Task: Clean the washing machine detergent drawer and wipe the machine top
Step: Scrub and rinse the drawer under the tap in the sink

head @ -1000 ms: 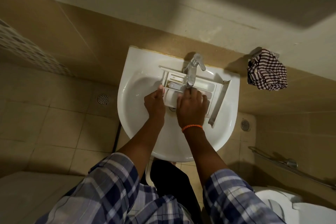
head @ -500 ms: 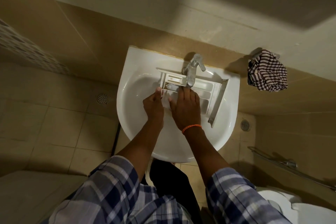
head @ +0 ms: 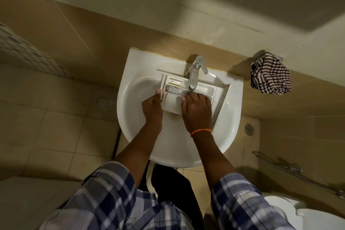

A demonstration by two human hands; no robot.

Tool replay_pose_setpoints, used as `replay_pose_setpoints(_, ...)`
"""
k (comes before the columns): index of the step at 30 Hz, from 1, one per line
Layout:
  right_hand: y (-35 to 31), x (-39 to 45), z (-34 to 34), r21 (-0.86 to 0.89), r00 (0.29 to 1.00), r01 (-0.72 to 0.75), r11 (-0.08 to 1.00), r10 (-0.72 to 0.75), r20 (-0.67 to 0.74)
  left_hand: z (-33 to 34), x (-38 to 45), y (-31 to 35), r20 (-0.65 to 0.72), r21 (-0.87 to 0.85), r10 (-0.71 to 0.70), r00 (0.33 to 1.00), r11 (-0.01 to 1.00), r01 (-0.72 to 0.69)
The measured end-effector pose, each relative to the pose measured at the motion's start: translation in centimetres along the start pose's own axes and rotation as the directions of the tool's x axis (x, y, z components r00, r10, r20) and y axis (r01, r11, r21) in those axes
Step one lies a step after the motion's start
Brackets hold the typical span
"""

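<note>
Gripping detergent drawer in sink: left hand one end, right hand beside.

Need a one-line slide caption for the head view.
Both hands, left hand and right hand, on detergent drawer in sink under faucet.

So the detergent drawer sits across the sink basin, right under the faucet, which is at the back rim. Left hand is at the drawer's left end, right hand on its near side. Cloth hangs on the wall right of the sink, with a floor drain to the left and a toilet at bottom right.
</note>
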State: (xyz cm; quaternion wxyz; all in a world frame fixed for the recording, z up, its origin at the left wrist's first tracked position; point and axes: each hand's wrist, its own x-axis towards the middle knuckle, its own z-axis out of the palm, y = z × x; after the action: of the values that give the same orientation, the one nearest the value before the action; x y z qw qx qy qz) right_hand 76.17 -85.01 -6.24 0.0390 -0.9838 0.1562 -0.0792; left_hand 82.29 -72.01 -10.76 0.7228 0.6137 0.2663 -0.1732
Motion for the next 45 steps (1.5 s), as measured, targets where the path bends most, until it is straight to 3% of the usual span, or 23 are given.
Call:
replay_pose_setpoints(2,-0.1,-0.4,-0.5,-0.042,0.986,-0.159,0.986,0.156,-0.065,0.3,-0.1,-0.1,-0.001,0.001,0.000,1.000,1.000,0.000)
replay_pose_setpoints(4,-2.0,-0.5,-0.3,-0.114,0.965,-0.260,0.959,0.260,-0.021,0.6,-0.5,-0.3,-0.011,0.029,0.006,1.000,1.000,-0.006)
replay_pose_setpoints(7,-4.2,-0.8,0.8,-0.053,0.992,-0.105,0.993,0.109,0.063,0.3,-1.0,-0.5,-0.006,0.057,0.000,1.000,0.998,0.001)
replay_pose_setpoints(10,-2.2,-0.4,0.8,0.058,0.998,0.003,0.998,-0.007,0.070,-0.4,-0.6,-0.5,-0.008,0.034,-0.001,1.000,0.999,0.001)
replay_pose_setpoints(13,-0.3,-0.4,0.0,0.057,0.987,-0.141,0.988,0.145,-0.075,-0.4,-0.4,-0.2,-0.011,0.003,-0.002,1.000,1.000,0.002)
replay_pose_setpoints(15,-1.7,-0.4,-0.1,0.026,0.963,-0.251,0.968,0.253,-0.090,0.0,-0.6,-0.3,-0.018,0.029,0.002,1.000,1.000,-0.002)
replay_pose_setpoints(17,-3.3,-0.9,0.4,0.030,0.982,-0.190,0.981,0.190,0.007,0.0,-1.0,-0.3,-0.004,0.034,-0.012,1.000,0.999,0.012)
replay_pose_setpoints(19,-3.2,-1.1,0.4,0.146,0.994,-0.056,0.988,0.041,0.103,-0.4,-1.4,-0.2,-0.003,0.053,-0.022,1.000,0.998,0.022)
replay_pose_setpoints(21,-2.0,-0.7,-0.2,0.225,0.996,-0.004,0.974,-0.016,0.088,-1.0,-1.3,-0.4,0.006,0.024,-0.021,1.000,1.000,0.021)
replay_pose_setpoints(27,-1.3,-1.2,-1.6,0.107,0.991,-0.131,0.986,0.129,0.022,-2.0,-2.2,-0.4,-0.056,0.105,-0.020,0.998,0.994,0.026)
replay_pose_setpoints(30,-1.4,-2.5,-1.5,0.155,0.978,-0.201,0.967,0.206,-0.017,-2.4,-3.1,-0.3,-0.056,0.191,0.010,0.998,0.982,0.001)
replay_pose_setpoints(33,-1.4,-3.9,-0.9,0.283,0.947,-0.311,0.907,0.320,0.014,-3.3,-3.0,-0.2,-0.070,0.266,0.059,0.996,0.963,-0.038)
replay_pose_setpoints(37,-1.0,-4.6,-0.8,0.446,0.898,-0.392,0.805,0.440,-0.004,-4.3,-2.5,1.1,-0.096,0.224,0.112,0.989,0.970,-0.089)
replay_pose_setpoints(41,-1.1,-3.2,-0.8,0.660,0.795,-0.470,0.586,0.606,0.028,-3.9,-2.3,2.8,-0.085,0.285,0.232,0.969,0.937,-0.200)
replay_pose_setpoints(45,-0.6,-2.2,0.0,0.743,0.722,-0.523,0.418,0.680,0.125,-3.0,-3.0,4.3,-0.080,0.337,0.351,0.933,0.891,-0.306)
